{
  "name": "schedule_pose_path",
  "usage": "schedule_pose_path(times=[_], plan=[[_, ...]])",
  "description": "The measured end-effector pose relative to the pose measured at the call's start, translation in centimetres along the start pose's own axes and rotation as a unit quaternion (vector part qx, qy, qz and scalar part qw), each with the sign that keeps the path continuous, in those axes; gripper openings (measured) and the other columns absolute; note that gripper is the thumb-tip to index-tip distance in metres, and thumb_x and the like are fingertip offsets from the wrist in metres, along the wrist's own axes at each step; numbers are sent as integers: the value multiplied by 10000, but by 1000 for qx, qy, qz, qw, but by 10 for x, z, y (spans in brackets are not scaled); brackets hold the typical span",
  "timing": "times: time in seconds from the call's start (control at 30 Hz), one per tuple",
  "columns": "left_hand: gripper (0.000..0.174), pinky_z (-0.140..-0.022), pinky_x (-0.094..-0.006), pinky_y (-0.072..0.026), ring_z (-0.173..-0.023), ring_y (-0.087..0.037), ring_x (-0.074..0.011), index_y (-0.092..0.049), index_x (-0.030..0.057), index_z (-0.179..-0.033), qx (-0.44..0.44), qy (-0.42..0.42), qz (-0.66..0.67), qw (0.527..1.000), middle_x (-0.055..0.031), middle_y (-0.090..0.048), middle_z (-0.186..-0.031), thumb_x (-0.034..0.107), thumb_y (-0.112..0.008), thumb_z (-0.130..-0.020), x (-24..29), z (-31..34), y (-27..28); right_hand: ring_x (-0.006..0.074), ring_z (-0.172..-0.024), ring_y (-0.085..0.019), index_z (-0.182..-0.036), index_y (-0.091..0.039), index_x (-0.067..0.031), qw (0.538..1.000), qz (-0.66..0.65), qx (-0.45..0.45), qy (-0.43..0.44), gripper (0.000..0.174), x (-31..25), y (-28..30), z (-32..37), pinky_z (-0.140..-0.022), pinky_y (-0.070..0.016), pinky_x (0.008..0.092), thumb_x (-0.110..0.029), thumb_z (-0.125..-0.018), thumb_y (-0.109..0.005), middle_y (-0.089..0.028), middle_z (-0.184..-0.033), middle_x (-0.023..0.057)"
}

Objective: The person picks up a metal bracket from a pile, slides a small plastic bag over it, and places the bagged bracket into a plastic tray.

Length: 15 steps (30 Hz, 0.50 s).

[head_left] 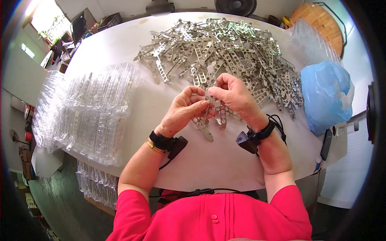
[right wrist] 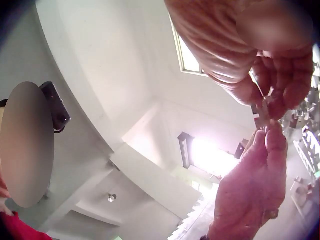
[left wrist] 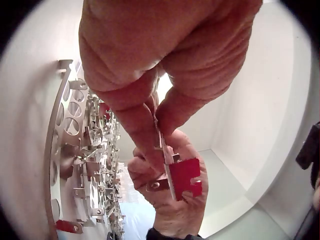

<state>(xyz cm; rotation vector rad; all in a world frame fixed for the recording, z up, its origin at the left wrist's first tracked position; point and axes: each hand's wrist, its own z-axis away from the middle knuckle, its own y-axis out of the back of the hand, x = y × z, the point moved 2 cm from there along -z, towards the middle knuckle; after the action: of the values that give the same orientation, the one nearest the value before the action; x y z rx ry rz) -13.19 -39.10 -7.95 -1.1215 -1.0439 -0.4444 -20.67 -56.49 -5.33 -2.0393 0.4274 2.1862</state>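
Observation:
Both hands meet over the near edge of a heap of flat metal parts (head_left: 241,52) with round holes. The left hand (head_left: 185,107) pinches a small metal piece (left wrist: 184,177) between thumb and fingers; in the left wrist view it looks partly red. The right hand (head_left: 235,96) has its thumb and fingertips closed on the upper end of the same piece, close to the left fingertips. In the right wrist view, the piece (right wrist: 261,114) is mostly covered by fingers. Loose metal parts (head_left: 206,132) lie just below the hands.
Stacked clear plastic trays (head_left: 92,116) cover the table's left side. A blue plastic bag (head_left: 326,96) stands at the right, with clear plastic (head_left: 313,42) behind it. A dark phone-like object (head_left: 326,144) lies at the right edge. Cables run from both wrist cameras.

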Motion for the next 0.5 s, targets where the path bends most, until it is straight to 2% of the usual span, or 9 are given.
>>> schedule_pose_path(times=[0.13,0.2,0.23,0.33,0.4,0.5], plan=[[218,-761,-313,-570,-874,-706,-211,-513,41,-1176,-22,8,-3,1000,-129,-691,-1023,120,-592,-988,-5,-2,5,56,-637,-541,-911,-571,-22,1000,-15,23,2,185,-3,3,1,-524,-469,227,-157,-869,-690,-573,-769,-1],[186,-723,-287,-552,-833,-697,-189,-555,37,-1131,-38,58,-75,995,-123,-699,-996,153,-594,-991,-9,-2,11,57,-644,-549,-915,-575,-23,999,-38,16,-14,196,-2,3,0,-524,-486,232,-173,-882,-696,-573,-774,-1],[186,-723,-287,-552,-833,-697,-189,-555,37,-1131,-38,58,-75,995,-123,-699,-996,153,-594,-991,-8,-1,10,57,-644,-549,-915,-575,-23,999,-38,16,-14,196,-3,2,0,-524,-486,232,-173,-882,-696,-573,-774,-1],[185,-691,-273,-537,-796,-683,-166,-571,36,-1111,-36,57,-58,996,-109,-700,-969,165,-607,-985,-7,-1,9,59,-648,-554,-928,-580,-25,999,-34,21,-20,192,-4,0,1,-527,-499,238,-185,-909,-685,-576,-782,-2],[187,-683,-271,-538,-785,-679,-157,-569,40,-1119,-12,28,6,1000,-95,-696,-950,170,-601,-988,-10,-3,17,60,-649,-555,-950,-584,-24,997,-45,57,-11,188,-4,1,0,-533,-502,238,-197,-941,-657,-576,-788,-3],[176,-677,-266,-537,-784,-676,-151,-571,47,-1120,4,22,17,1000,-86,-693,-935,170,-588,-994,-10,-5,22,61,-649,-557,-965,-587,-22,998,-52,35,-26,174,-7,2,1,-539,-515,243,-190,-955,-630,-579,-793,-3]])
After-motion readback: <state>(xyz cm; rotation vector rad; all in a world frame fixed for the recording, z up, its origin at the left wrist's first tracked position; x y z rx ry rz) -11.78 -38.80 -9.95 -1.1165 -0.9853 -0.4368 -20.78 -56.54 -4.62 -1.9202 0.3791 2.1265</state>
